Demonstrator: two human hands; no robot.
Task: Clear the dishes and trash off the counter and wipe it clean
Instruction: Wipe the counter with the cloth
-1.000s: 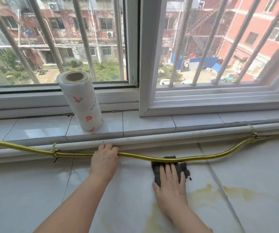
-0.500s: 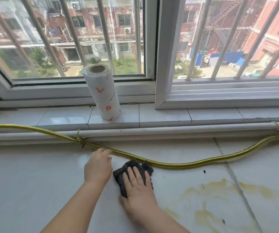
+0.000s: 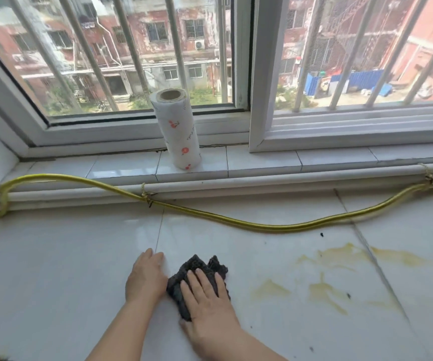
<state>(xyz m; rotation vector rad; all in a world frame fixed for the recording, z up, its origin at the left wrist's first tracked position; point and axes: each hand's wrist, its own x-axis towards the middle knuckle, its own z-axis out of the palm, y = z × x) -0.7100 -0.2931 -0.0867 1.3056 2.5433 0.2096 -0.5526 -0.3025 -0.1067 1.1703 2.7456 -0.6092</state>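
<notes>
Head view of a white tiled surface below a barred window.

**Count.** Two hands, one cloth, one paper towel roll, one hose, two cord ties.

**Hands.**
- The right hand lies flat on the dark cloth. Its grip is apart, with straight fingers pressing the cloth down rather than curling round it.
- The left hand rests palm-down on the bare surface at 9 o'clock of the cloth, just beside its edge. Its grip is likewise apart and holds nothing.

**Other things.**
- Several yellow stains spread at 3 o'clock of the cloth, across a tile joint, and the cloth does not touch them.
- At least three dark specks lie among and near the stains.
- The yellow hose runs across the surface at 12 o'clock of the hands. It is bound to a white pipe by the two cord ties.
- Beyond the hose, also at 12 o'clock, the paper towel roll stands upright on the windowsill.

**Change from the earlier frames.**
- Half a second ago the cloth touched the hose and the left hand's fingertips lay against it.
- Now both hands and the cloth sit well apart from the hose, drawn toward 6 o'clock.
- The stains look unchanged.
- The roll has not moved.
</notes>
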